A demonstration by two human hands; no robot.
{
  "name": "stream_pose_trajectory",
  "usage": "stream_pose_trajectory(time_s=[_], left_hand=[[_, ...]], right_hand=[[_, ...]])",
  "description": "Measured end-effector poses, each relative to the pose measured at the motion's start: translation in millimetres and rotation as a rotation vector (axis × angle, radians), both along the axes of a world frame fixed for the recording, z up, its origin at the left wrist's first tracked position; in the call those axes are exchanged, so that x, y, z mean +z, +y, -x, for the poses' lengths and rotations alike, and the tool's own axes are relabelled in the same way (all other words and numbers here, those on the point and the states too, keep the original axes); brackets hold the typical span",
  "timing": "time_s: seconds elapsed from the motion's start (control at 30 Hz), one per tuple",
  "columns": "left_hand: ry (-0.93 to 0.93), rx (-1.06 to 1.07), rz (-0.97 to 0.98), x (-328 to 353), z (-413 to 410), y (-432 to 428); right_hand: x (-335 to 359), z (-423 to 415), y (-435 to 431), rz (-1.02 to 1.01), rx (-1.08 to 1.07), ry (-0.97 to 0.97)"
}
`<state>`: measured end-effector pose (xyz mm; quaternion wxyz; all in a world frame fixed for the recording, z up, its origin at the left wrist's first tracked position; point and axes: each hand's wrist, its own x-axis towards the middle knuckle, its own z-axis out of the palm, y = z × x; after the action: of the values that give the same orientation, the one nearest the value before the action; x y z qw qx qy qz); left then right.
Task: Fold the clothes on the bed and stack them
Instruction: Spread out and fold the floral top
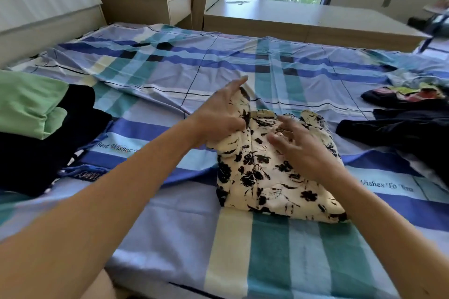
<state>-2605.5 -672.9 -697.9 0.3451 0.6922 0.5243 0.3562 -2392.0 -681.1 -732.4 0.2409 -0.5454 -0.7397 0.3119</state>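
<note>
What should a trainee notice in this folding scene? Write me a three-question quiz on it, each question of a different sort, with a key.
1. True or false: in the stack at the left, the green garment lies under the black garment.
2. What is the left hand doing to the floral garment? A. gripping a flap at its upper left edge. B. lying flat on the sheet beside it. C. holding it up in the air.
3. Fill in: the unfolded dark clothes lie on the ____ side of the floral garment.

Key: 1 false, the green one is on top; 2 A; 3 right.
</note>
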Motion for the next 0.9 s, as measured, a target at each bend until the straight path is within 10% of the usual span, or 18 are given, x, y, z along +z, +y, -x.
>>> stream_pose_trajectory(time_s=[0.27,0.5,0.73,0.9], left_hand=[[-0.052,-0.326,0.397,-58,-66,5],[0.297,-0.02,-0.313,-62,-60,10],[0.851,-0.233,0.111,-87,-72,0],[0.775,-0.148,-0.045,-90,-92,1]], right_hand=[[12,-45,5,-0.016,-0.223,0.214],[14,-64,15,-0.02,-0.206,-0.079],[0,-103,26,0.432,-0.307,-0.3],[-8,-111,23,0.542,-0.322,-0.206]])
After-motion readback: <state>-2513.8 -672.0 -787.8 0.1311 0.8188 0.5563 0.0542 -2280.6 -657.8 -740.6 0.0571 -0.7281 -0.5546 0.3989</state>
